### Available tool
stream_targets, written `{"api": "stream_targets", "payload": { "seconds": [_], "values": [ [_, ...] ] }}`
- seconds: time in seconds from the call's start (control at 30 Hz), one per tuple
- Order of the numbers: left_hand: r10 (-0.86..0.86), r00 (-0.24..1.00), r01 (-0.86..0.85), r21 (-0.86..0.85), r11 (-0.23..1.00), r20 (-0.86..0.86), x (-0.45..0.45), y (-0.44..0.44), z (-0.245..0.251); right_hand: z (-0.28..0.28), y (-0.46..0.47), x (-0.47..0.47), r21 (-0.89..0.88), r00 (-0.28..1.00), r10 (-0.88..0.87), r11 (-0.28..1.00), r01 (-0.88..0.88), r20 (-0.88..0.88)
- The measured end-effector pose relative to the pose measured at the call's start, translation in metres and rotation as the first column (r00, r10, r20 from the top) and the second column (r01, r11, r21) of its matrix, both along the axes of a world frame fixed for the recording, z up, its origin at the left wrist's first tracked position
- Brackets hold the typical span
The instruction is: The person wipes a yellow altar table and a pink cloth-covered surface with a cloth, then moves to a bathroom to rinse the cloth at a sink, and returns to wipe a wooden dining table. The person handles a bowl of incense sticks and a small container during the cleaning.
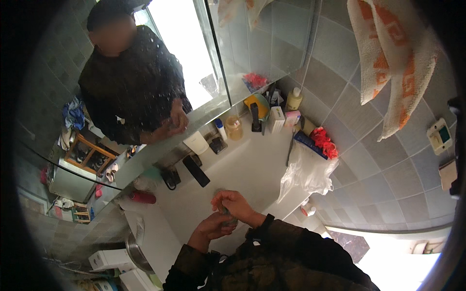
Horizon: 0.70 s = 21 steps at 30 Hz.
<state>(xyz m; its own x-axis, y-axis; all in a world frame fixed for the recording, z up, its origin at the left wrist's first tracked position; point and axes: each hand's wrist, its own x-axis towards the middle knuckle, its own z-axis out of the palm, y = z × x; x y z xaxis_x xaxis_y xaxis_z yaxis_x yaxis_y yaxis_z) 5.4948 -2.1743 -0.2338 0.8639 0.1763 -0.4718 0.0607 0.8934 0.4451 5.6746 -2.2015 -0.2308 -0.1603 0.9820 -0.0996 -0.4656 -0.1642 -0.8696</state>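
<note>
My left hand and my right hand are together over the near edge of a white counter. Between them is a small grey-green object, mostly covered by the fingers, so its kind cannot be told. The left hand cups it from below, with the fingers curled around it. My right hand bends over its upper part. Beyond the hands, a black oblong object lies on the counter. A crumpled clear plastic bag hangs over the counter's edge to the right.
Along the mirror stand a white cup-like container, a jar of yellowish contents, a white box and a bottle. A red cylinder lies left. Towels hang on the tiled wall at right.
</note>
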Motion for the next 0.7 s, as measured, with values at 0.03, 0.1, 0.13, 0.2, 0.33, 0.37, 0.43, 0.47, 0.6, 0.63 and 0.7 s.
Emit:
{"api": "stream_targets", "payload": {
  "seconds": [0.03,0.1,0.13,0.2,0.33,0.37,0.43,0.47,0.6,0.63,0.7],
  "values": [
    [-0.034,0.999,0.034,0.029,0.999,-0.006,0.0,0.004,-0.005,0.002,0.002,0.0,-0.042,1.0,-0.019,0.999,0.02,0.012],
    [-0.098,0.995,0.097,0.06,0.993,0.008,0.001,0.008,-0.012,0.004,0.005,-0.001,-0.055,0.989,-0.055,0.997,0.063,0.135],
    [-0.121,0.991,0.128,0.156,0.979,-0.057,0.004,0.012,-0.015,0.004,0.006,-0.002,-0.016,0.967,-0.082,0.996,0.089,0.243],
    [-0.192,0.952,0.261,0.305,0.916,-0.238,0.015,0.017,-0.015,0.004,0.009,-0.004,0.064,0.908,-0.167,0.986,0.155,0.383],
    [0.064,0.797,0.592,0.798,0.118,-0.601,0.041,0.008,-0.003,-0.006,0.017,-0.007,0.018,0.843,-0.266,0.956,0.291,0.467],
    [0.126,0.699,0.708,0.706,0.015,-0.704,0.046,0.002,0.001,-0.011,0.019,-0.007,-0.038,0.819,-0.266,0.943,0.33,0.508],
    [0.244,0.573,0.817,0.57,-0.091,-0.782,0.055,-0.008,0.007,-0.024,0.021,-0.006,-0.073,0.838,-0.303,0.924,0.374,0.454],
    [0.286,0.557,0.827,0.553,-0.104,-0.779,0.058,-0.016,0.008,-0.032,0.021,-0.005,-0.087,0.824,-0.32,0.911,0.403,0.467],
    [0.399,0.575,0.804,0.584,-0.113,-0.715,0.065,-0.033,-0.004,-0.055,0.015,0.002,0.001,0.787,-0.363,0.908,0.419,0.499],
    [0.415,0.571,0.801,0.591,-0.094,-0.708,0.065,-0.034,-0.009,-0.057,0.012,0.005,0.003,0.754,-0.341,0.912,0.411,0.561],
    [0.392,0.573,0.786,0.618,-0.012,-0.72,0.063,-0.028,-0.019,-0.052,0.006,0.012,-0.191,0.933,-0.258,0.932,0.308,0.25]
  ]
}}
